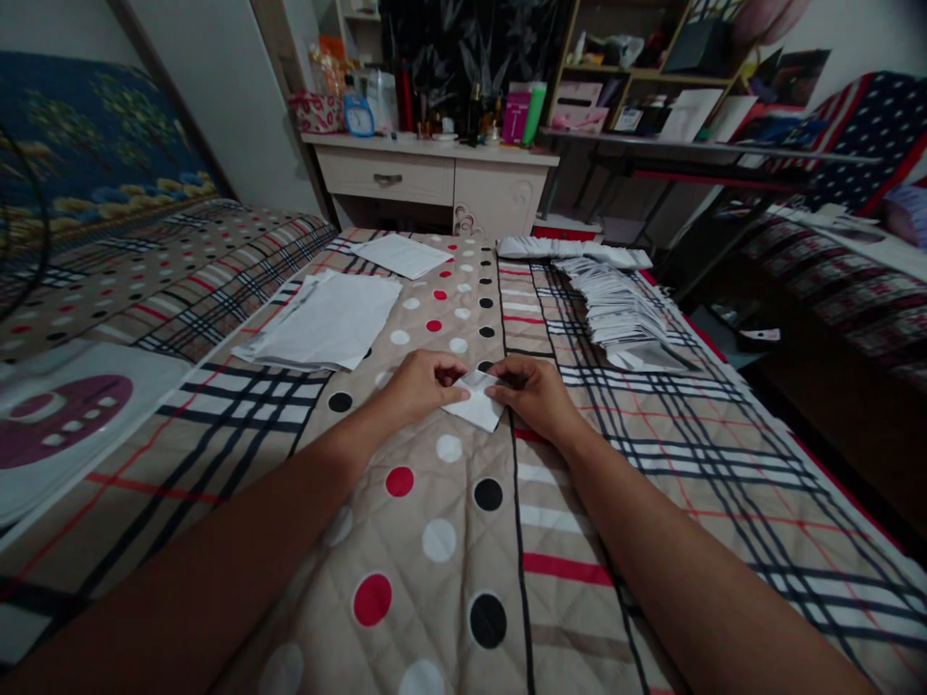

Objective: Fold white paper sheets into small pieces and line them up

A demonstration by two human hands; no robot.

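A small folded piece of white paper is held between my two hands, low over the dotted part of the bedspread. My left hand pinches its left edge between thumb and fingers. On the opposite edge my right hand has a like pinch, thumb on top. The paper's upper part looks greyish and bent between the fingertips. To the left lies a stack of white paper sheets, with another white sheet pile behind it. Rows of folded white papers lie overlapping on the right.
A white plastic bag with a purple print lies at the left edge. Past the bed stands a white dresser bearing a blue alarm clock and bottles. A desk with shelves is at the back right.
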